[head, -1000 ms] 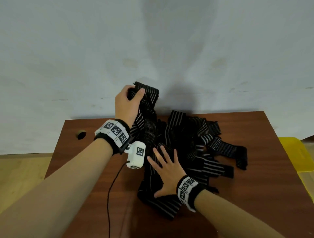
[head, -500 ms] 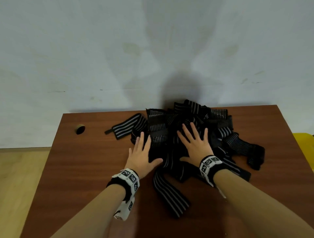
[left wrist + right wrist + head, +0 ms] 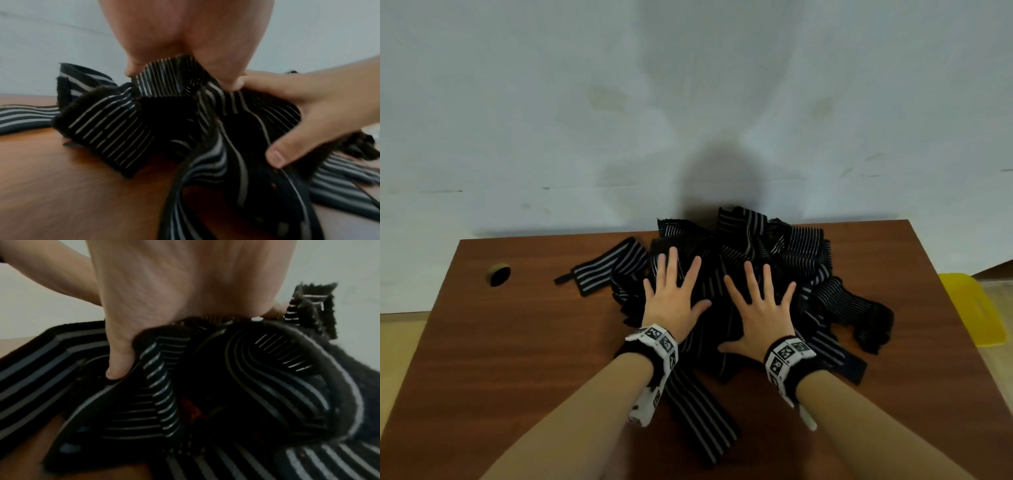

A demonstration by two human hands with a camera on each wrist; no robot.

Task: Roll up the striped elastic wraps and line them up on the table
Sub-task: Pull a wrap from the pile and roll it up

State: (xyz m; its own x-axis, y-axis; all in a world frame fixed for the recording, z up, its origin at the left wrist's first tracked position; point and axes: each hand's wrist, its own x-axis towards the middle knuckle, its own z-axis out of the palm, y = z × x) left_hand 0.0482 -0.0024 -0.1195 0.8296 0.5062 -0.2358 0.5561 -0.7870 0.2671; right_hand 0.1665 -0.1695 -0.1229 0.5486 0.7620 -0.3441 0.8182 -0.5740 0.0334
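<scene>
Left hand (image 3: 675, 306) flat, palm down, fingers (image 3: 672, 270) straight and spread wide, pressing on the near-left part of the heap of striped elastic wraps (image 3: 753, 274); thumb angled out toward the other hand; nothing pinched or gripped. Right hand (image 3: 762, 313) likewise flat and palm down, fingers (image 3: 751, 281) fanned apart, pressing on the middle of the same heap; thumb out to the left, lying on a dark strip. Seen from the left wrist, palm (image 3: 185, 32) bearing down on a bunched stripe fold (image 3: 168, 76), fingertips hidden beyond it; right hand's thumb (image 3: 287, 151) and fingers entering from the right, laid on the fabric. Seen from the right wrist, palm (image 3: 185, 280) over the pile (image 3: 226, 378), thumb tip (image 3: 117, 369) pressed into a fold, other fingers hidden behind the cloth; picture blurred.

Heap resting toward the far middle of the brown counter (image 3: 500, 359), against the wall; all wraps loose and tangled, none rolled; number of wraps impossible to count, since the strips overlap and knot together. Three loose ends plainly apart from the tangle: one strip (image 3: 606, 270) reaching left on the counter, one (image 3: 698, 418) running toward the viewer between the forearms, one dark end (image 3: 859, 315) off to the right.

Two marker-patterned wristbands, one on each wrist (image 3: 659, 342) (image 3: 787, 356). One round hole (image 3: 499, 274) in the counter at far left. One yellow object (image 3: 972, 308) beyond the counter's right edge, cut off, hard to make out.
</scene>
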